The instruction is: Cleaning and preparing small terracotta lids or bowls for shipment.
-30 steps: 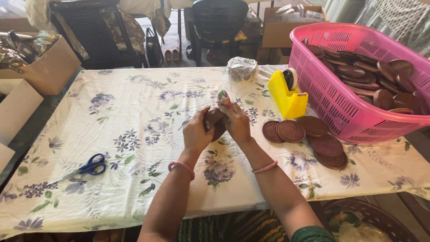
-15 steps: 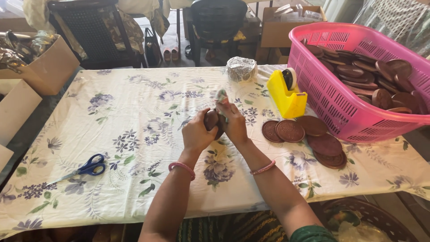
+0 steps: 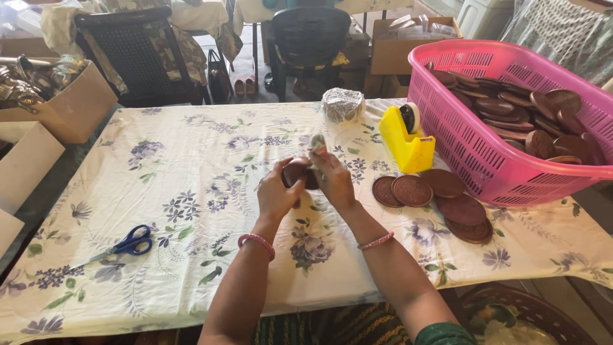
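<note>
Fingers of the left hand (image 3: 276, 191) and right hand (image 3: 332, 179) curl shut around a brown disc (image 3: 297, 172) held flat-face-up between them above the floral tablecloth (image 3: 191, 191), the right pinching wrapping (image 3: 317, 142) at its far edge.

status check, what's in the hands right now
Left hand and right hand both in a grip on one brown disc, above the floral tablecloth. Nothing in the way.

One scissors (image 3: 121, 246); one tape dispenser (image 3: 405, 142); one pink basket (image 3: 485, 172); two bangles (image 3: 257, 241).
</note>
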